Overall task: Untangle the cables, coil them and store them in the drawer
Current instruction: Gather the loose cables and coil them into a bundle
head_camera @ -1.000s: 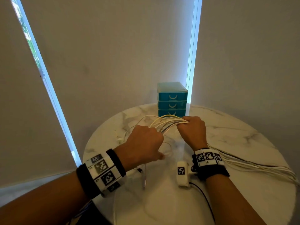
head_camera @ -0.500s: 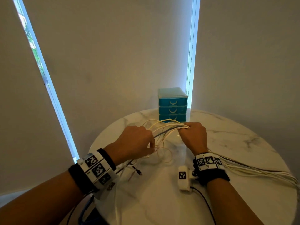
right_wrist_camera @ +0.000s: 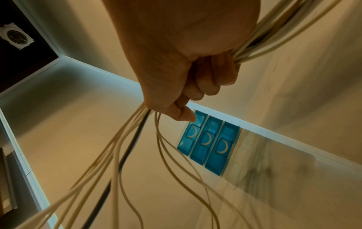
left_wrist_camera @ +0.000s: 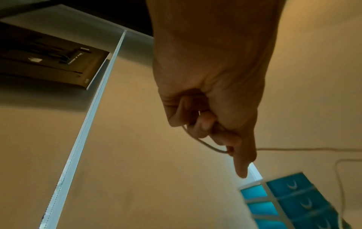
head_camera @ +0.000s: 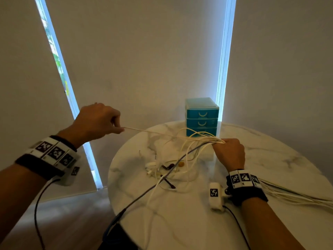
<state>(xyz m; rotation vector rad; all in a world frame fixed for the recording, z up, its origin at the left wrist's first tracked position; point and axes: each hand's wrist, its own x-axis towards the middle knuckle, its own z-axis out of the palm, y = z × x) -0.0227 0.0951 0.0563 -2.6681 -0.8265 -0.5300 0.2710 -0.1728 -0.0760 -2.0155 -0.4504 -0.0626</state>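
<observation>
White marble, a round table (head_camera: 281, 159), carries the whole job: a loose snarl of cables (head_camera: 167, 170) lies left of centre with its plug ends heaped together, and a teal drawer unit (head_camera: 201, 117) stands at the far edge with all three drawers closed.

The right hand (head_camera: 229, 154) is fisted round the gathered bundle; the strands enter at the thumb side and trail out past the wrist, off the right rim. The left hand (head_camera: 98, 121) is raised off to the left beyond the table's rim, thumb and curled fingers pinching a single pale cable (head_camera: 153, 132) that runs taut across to the right fist.

By my reading this is the untangling step: one strand is being drawn clear while the rest are anchored. Nothing is coiled yet and nothing is stored. The next move likely calls for a steady pull leftward until the strand's free end slides out, with the right grip easing enough to let it pass.

Room is generous on the left, open air over the floor. A dark cable (head_camera: 144, 193) already hangs over the near rim, and the bundle's tail overhangs the right; a hard tug might drag either off.
</observation>
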